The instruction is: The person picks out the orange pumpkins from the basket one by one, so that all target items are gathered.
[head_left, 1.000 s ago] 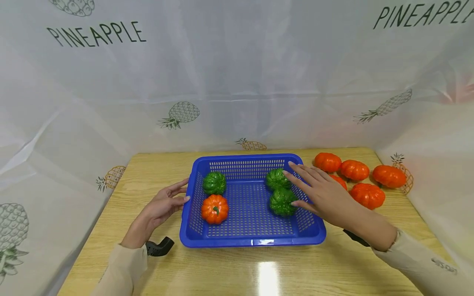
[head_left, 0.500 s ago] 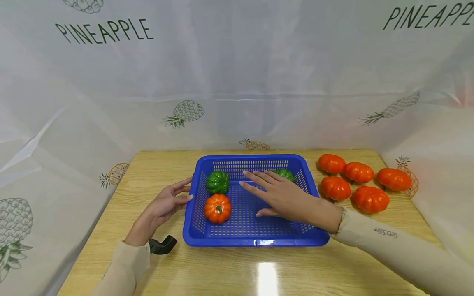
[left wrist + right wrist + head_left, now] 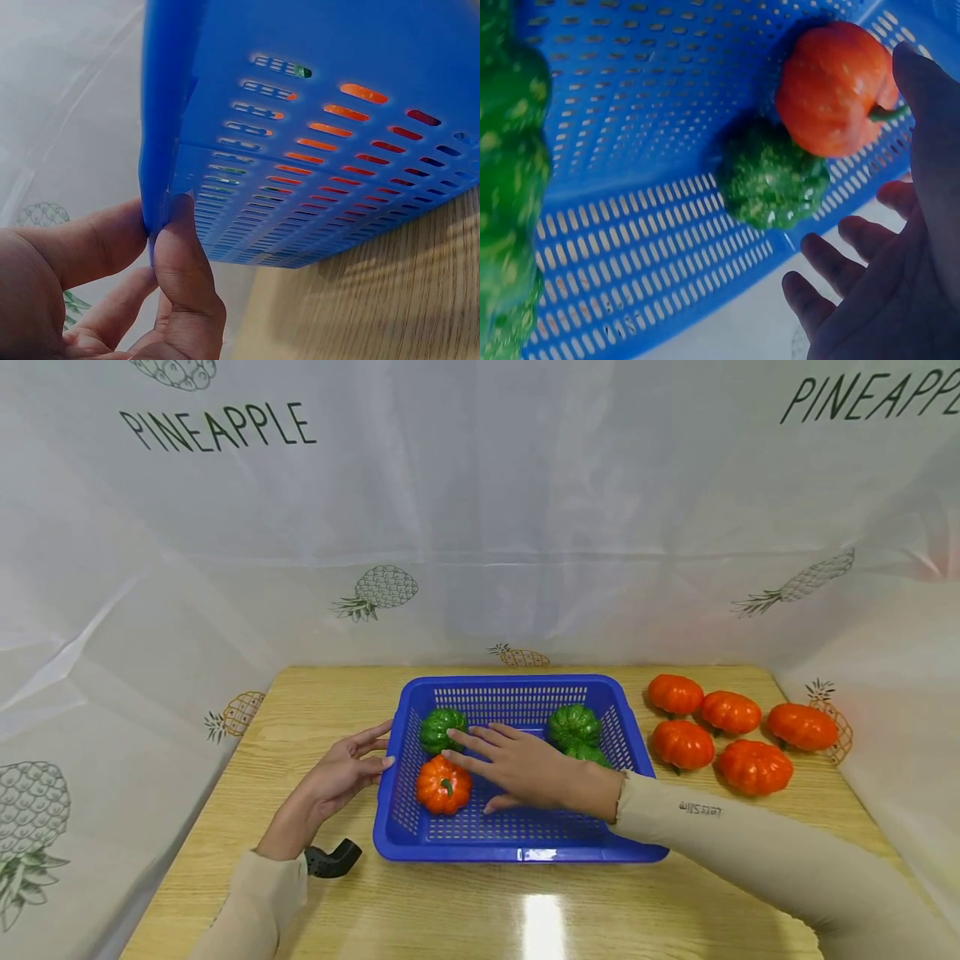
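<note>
A blue perforated plastic basket [image 3: 480, 852] stands on the wooden table. My left hand [image 3: 333, 785] pinches its left rim between thumb and fingers, as the left wrist view shows up close. My right hand [image 3: 521, 767] reaches over the basket, fingers spread and pointing left, holding nothing. Just beyond its fingertips sit an orange pumpkin [image 3: 441, 789] with a green stem and a green pumpkin [image 3: 437, 731] behind it. Two more green pumpkins lie on the basket's right side, the rear one [image 3: 574, 727] in plain sight, the front one [image 3: 587, 753] partly covered by the right wrist.
Several red-orange pumpkins [image 3: 684, 744] lie on the table right of the basket. A white pineapple-print sheet [image 3: 480, 527] hangs behind and at both sides of the table [image 3: 420, 910]. A black wrist-camera mount [image 3: 333, 858] shows at the left wrist.
My right hand has moved left, from the basket's right side across to near the orange pumpkin, uncovering the rear green pumpkin again. The left hand stays at the rim.
</note>
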The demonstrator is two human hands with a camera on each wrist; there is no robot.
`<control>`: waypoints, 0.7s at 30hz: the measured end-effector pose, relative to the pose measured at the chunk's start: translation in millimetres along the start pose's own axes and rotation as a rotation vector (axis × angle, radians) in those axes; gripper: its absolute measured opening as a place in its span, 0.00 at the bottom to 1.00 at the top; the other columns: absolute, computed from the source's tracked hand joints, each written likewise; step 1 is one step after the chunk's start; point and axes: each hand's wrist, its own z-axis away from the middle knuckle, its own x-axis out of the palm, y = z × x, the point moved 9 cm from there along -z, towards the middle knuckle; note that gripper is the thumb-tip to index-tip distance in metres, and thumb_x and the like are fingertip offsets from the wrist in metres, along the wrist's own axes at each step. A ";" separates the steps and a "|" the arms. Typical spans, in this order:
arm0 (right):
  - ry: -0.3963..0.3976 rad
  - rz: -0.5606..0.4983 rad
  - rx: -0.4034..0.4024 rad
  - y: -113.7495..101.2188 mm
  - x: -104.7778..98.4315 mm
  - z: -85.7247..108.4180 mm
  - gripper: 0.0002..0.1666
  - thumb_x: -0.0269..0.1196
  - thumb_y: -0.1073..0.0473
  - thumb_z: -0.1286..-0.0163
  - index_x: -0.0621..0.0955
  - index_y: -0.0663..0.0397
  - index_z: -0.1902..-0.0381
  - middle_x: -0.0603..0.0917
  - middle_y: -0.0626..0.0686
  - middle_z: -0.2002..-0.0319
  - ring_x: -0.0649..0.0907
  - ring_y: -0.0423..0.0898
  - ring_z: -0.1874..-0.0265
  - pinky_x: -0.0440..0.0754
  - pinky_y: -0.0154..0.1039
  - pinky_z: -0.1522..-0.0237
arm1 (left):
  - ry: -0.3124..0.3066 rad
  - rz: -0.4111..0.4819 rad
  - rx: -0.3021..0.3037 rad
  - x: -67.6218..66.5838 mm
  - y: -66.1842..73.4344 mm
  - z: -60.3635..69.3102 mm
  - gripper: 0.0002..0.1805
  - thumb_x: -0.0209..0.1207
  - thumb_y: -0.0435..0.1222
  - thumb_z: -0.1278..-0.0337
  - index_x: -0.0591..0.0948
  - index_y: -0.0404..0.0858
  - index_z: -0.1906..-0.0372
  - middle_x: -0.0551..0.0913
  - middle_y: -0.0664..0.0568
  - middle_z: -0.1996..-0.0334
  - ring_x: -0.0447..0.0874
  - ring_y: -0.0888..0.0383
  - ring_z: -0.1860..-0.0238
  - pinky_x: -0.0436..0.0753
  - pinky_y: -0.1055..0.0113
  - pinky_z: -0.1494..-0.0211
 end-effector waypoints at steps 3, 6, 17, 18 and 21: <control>-0.010 0.002 -0.010 -2.6 4.7 -5.7 0.56 0.64 0.29 0.29 0.61 0.50 0.15 0.60 0.59 0.17 0.69 0.58 0.22 0.67 0.53 0.22 | 0.001 -0.002 -0.001 0.1 -0.1 -0.1 0.39 0.55 0.25 0.24 0.54 0.34 0.15 0.67 0.32 0.31 0.87 0.61 0.58 0.88 0.69 0.51; -0.025 0.001 -0.010 -3.4 9.7 -10.0 0.56 0.63 0.28 0.29 0.59 0.49 0.14 0.58 0.57 0.16 0.67 0.57 0.21 0.65 0.53 0.21 | 0.002 -0.003 -0.001 0.1 0.2 -0.1 0.39 0.55 0.25 0.24 0.54 0.34 0.15 0.68 0.32 0.32 0.87 0.62 0.58 0.88 0.69 0.51; -0.052 0.044 -0.042 -7.4 22.6 -21.0 0.56 0.61 0.27 0.28 0.59 0.48 0.14 0.57 0.54 0.15 0.63 0.56 0.19 0.63 0.52 0.20 | -0.004 -0.002 0.005 0.6 0.4 0.0 0.39 0.54 0.24 0.24 0.53 0.33 0.15 0.68 0.32 0.32 0.88 0.62 0.57 0.89 0.68 0.51; -0.058 0.051 -0.045 -7.7 24.2 -22.0 0.56 0.61 0.27 0.28 0.59 0.47 0.14 0.57 0.54 0.15 0.63 0.56 0.19 0.63 0.52 0.20 | -0.002 -0.003 0.004 0.6 0.4 0.1 0.39 0.54 0.24 0.24 0.53 0.33 0.15 0.68 0.32 0.32 0.88 0.62 0.57 0.89 0.68 0.51; -0.081 0.056 -0.050 -8.2 26.9 -25.5 0.55 0.59 0.26 0.27 0.57 0.46 0.14 0.55 0.53 0.15 0.61 0.55 0.18 0.62 0.52 0.19 | -0.001 -0.007 0.004 0.4 0.6 0.0 0.39 0.54 0.24 0.24 0.53 0.33 0.15 0.68 0.31 0.32 0.88 0.62 0.57 0.89 0.68 0.50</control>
